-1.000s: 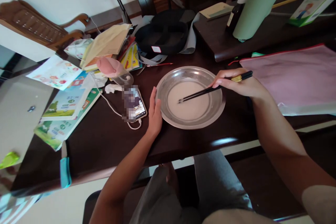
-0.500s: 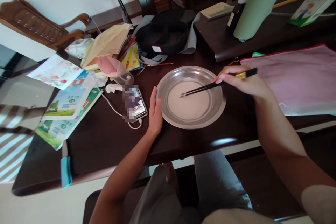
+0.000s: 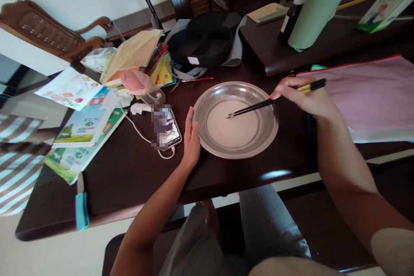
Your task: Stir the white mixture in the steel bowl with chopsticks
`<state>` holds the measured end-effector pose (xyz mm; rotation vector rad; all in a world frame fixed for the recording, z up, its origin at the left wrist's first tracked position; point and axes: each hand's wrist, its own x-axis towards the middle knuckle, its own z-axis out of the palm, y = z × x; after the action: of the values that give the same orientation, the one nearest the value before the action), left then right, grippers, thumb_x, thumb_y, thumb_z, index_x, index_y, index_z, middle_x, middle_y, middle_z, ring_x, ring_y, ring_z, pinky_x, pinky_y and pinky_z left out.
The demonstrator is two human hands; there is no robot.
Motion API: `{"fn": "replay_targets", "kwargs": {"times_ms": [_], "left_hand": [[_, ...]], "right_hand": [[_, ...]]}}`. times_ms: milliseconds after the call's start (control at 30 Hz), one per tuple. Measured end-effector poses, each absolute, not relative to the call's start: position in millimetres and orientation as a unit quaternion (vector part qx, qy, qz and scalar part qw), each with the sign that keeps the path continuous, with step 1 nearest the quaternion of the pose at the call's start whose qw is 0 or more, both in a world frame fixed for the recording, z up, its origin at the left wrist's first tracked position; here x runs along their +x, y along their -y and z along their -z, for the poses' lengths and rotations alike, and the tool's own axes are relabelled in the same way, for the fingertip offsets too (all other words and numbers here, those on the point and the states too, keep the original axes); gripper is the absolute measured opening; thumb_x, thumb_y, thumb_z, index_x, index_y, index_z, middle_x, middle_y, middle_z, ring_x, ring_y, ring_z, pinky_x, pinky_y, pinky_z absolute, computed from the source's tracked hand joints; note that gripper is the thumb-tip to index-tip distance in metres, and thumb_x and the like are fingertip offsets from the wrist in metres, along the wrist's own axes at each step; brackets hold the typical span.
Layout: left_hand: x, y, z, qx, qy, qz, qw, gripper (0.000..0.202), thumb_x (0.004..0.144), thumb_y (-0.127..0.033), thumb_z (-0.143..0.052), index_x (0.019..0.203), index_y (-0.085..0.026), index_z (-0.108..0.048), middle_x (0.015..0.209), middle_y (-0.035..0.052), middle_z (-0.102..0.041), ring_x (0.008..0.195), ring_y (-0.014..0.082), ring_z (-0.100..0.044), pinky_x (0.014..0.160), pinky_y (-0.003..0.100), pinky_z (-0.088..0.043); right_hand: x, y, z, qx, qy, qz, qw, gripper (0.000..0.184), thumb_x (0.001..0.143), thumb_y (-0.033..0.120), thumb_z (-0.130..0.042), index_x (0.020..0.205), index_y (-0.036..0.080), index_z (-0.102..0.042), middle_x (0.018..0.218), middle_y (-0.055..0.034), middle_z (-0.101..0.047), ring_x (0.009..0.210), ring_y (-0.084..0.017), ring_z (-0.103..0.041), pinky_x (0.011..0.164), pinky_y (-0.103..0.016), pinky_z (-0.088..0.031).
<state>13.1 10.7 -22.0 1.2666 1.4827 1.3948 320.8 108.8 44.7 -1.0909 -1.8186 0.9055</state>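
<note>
Chopsticks [image 3: 255, 107] and right hand [image 3: 299, 95] have shifted rightward since the earlier frame. Far left, a knife [image 3: 81, 209] with a turquoise handle lies on polished dark wood. A flat phone [image 3: 171, 127] lies beside the left hand [image 3: 191, 142], open, fingers extended against the round, shiny metal bowl [image 3: 268, 126] of whitish liquid [image 3: 229, 133]. Slim, black, the chopsticks slant over it, tips leftward and nearer the wearer; the right hand grips them. Rightmost, a pink pouch [image 3: 371, 99].

Seeing smooth, shiny metal in the basin [image 3: 233, 152] and glossy wood in the tabletop [image 3: 129, 185]. Noticing a slick, smooth finish on the chopsticks [image 3: 255, 107], smooth plastic-looking knife handle [image 3: 82, 211], smooth printed paper on the textbook [image 3: 80, 129], polished wood in the chair [image 3: 54, 32].
</note>
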Motion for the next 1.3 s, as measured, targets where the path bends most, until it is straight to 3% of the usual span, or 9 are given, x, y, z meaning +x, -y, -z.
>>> {"fn": "replay_targets", "kwargs": {"times_ms": [100,333,467,567,767,867,1033,1200,1300], "left_hand": [[11,-10,22,0.494,-0.575,-0.543,0.361,0.066,0.094,-0.062,-0.05,0.151,-0.03,-0.043,0.167,0.0038,-0.034,0.156,0.0247,-0.027,0.129,0.041,-0.02],[12,-11,23,0.494,-0.573,-0.543,0.364,0.064,0.095,-0.06,-0.05,0.152,-0.03,-0.043,0.167,0.0039,-0.034,0.156,0.025,-0.027,0.13,0.042,-0.019],[12,-11,23,0.492,-0.578,-0.541,0.364,0.063,0.095,-0.06,-0.05,0.151,-0.032,-0.043,0.166,0.0031,-0.035,0.156,0.0246,-0.027,0.13,0.043,-0.02],[11,-11,24,0.494,-0.574,-0.544,0.361,0.063,0.095,-0.061,-0.05,0.151,-0.032,-0.043,0.166,0.0031,-0.035,0.156,0.0248,-0.027,0.13,0.043,-0.02],[13,-11,24,0.494,-0.574,-0.543,0.363,0.061,0.096,-0.058,-0.049,0.151,-0.033,-0.043,0.168,0.0012,-0.032,0.156,0.0241,-0.027,0.13,0.043,-0.018],[14,-10,22,0.497,-0.577,-0.54,0.358,0.06,0.097,-0.057,-0.049,0.151,-0.032,-0.044,0.168,0.0015,-0.032,0.156,0.0238,-0.027,0.13,0.041,-0.019],[13,-10,21,0.497,-0.58,-0.537,0.358,0.061,0.097,-0.058,-0.049,0.152,-0.032,-0.043,0.168,0.0018,-0.03,0.156,0.0239,-0.027,0.13,0.042,-0.019],[13,-10,23,0.499,-0.58,-0.537,0.354,0.061,0.097,-0.058,-0.048,0.151,-0.032,-0.043,0.168,0.0021,-0.03,0.157,0.0239,-0.026,0.13,0.042,-0.016],[14,-10,22,0.5,-0.58,-0.537,0.353,0.062,0.096,-0.059,-0.049,0.151,-0.031,-0.043,0.168,0.0037,-0.03,0.156,0.0245,-0.027,0.13,0.042,-0.017]], "right_hand": [[329,-111,-46,-0.428,0.687,-0.366,0.459,0.033,0.088,0.041,-0.067,0.061,0.024,-0.073,0.066,-0.0013,-0.072,0.067,-0.018,-0.066,0.072,-0.034,-0.047],[313,-104,-45,-0.376,0.75,-0.426,0.338,0.028,0.086,0.046,-0.068,0.074,0.023,-0.077,0.081,-0.0036,-0.078,0.079,-0.02,-0.071,0.074,-0.032,-0.049],[319,-108,-45,-0.43,0.721,-0.357,0.408,0.027,0.088,0.043,-0.067,0.071,0.025,-0.077,0.076,-0.0017,-0.077,0.075,-0.018,-0.068,0.073,-0.032,-0.046],[326,-109,-48,-0.424,0.694,-0.375,0.445,0.033,0.089,0.042,-0.067,0.061,0.024,-0.073,0.066,-0.0009,-0.072,0.068,-0.018,-0.066,0.071,-0.033,-0.047],[313,-102,-47,-0.367,0.749,-0.435,0.34,0.028,0.085,0.047,-0.069,0.072,0.022,-0.077,0.079,-0.0039,-0.077,0.077,-0.019,-0.07,0.073,-0.032,-0.049],[314,-105,-45,-0.402,0.741,-0.392,0.368,0.028,0.086,0.046,-0.068,0.074,0.023,-0.077,0.08,-0.0032,-0.078,0.079,-0.019,-0.069,0.074,-0.032,-0.048],[329,-110,-47,-0.413,0.692,-0.387,0.448,0.033,0.089,0.04,-0.067,0.061,0.024,-0.073,0.066,-0.0009,-0.072,0.067,-0.017,-0.067,0.072,-0.033,-0.047],[317,-104,-48,-0.366,0.744,-0.447,0.337,0.026,0.084,0.045,-0.071,0.071,0.023,-0.077,0.076,-0.0032,-0.077,0.075,-0.019,-0.07,0.073,-0.032,-0.049],[314,-104,-46,-0.387,0.744,-0.415,0.351,0.026,0.082,0.048,-0.072,0.074,0.023,-0.078,0.08,-0.0035,-0.078,0.078,-0.02,-0.07,0.072,-0.032,-0.048]]}}
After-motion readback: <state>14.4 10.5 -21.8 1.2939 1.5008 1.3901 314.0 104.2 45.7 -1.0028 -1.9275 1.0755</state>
